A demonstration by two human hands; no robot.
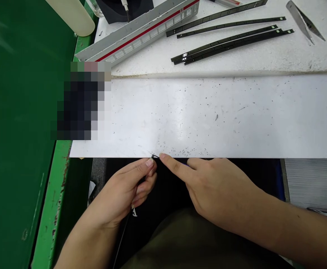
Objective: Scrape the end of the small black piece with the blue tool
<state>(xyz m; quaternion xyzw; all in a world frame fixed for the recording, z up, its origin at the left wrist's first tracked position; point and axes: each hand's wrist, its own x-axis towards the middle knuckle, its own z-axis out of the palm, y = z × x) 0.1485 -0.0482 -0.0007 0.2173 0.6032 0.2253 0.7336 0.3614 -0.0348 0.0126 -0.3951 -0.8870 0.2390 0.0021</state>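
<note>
At the front edge of the white board, my left hand [137, 183] is closed, thumb and fingers pinching the end of a thin black strip [153, 156]. A narrow line below that hand looks like the rest of the strip, hanging down. My right hand [211, 183] is closed too, with its index finger stretched along a thin dark pointed tool [157, 156] whose tip meets or nearly meets the strip's end. Most of this tool is hidden by the hand; a bit of blue shows beneath the finger.
Small dark shavings lie over the white board [222, 119]. Behind it, on white foam [314, 56], are several black strips [230, 43], tweezers [306, 24] and a grey model train-car body [146, 35] with a red stripe. A pixelated patch covers the board's left end.
</note>
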